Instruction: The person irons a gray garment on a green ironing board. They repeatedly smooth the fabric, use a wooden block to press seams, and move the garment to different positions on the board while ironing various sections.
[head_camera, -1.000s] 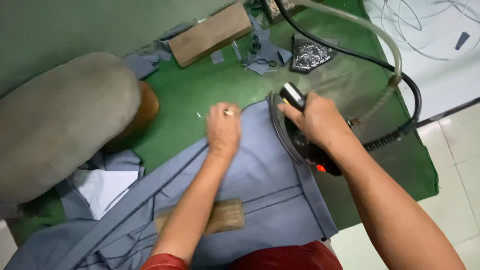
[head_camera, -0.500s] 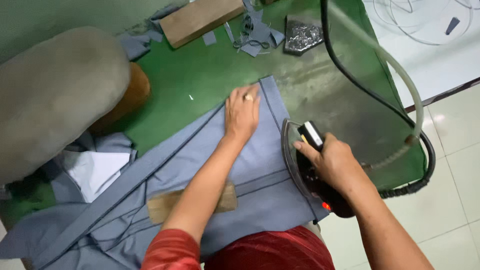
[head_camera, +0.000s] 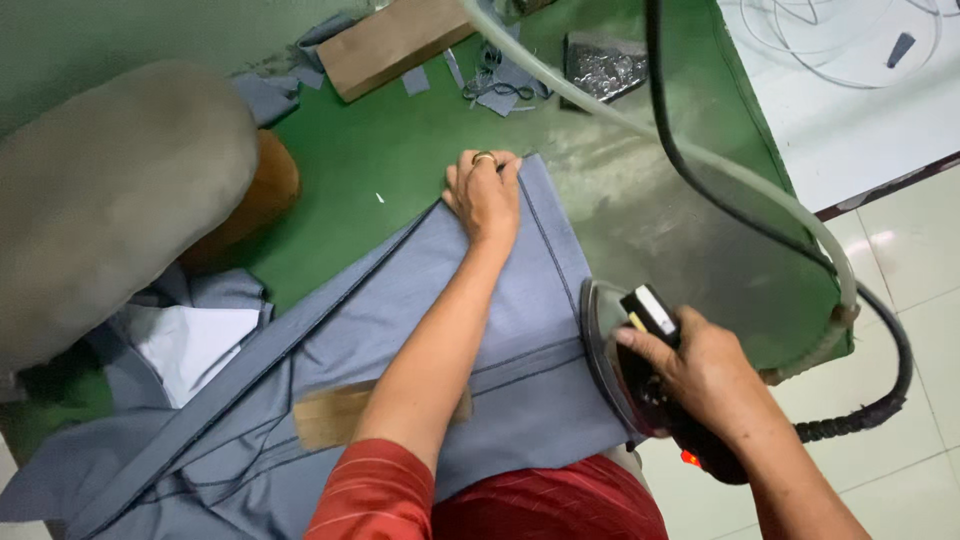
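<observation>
A grey-blue garment (head_camera: 520, 330) lies spread over the green pressing table (head_camera: 400, 170). My left hand (head_camera: 485, 195), a ring on one finger, presses flat on the garment's far corner, fingers together. My right hand (head_camera: 700, 375) grips the black handle of a steam iron (head_camera: 640, 370) standing at the garment's right edge, near the table's front right corner. A pale hose (head_camera: 700, 160) and a black cable (head_camera: 880, 330) run from the iron up and across the table. A flat wooden block (head_camera: 335, 415) rests on the fabric under my left forearm.
A large grey padded pressing form (head_camera: 110, 200) with a brown base sits at the left. At the table's far side lie a long wooden block (head_camera: 395, 45), fabric scraps with scissors (head_camera: 500, 85) and a metallic pad (head_camera: 605, 65). White tiled floor shows at the right.
My left hand stays pressed on the garment's far corner. My right hand has drawn the iron back along the right edge, away from my left hand and toward my body.
</observation>
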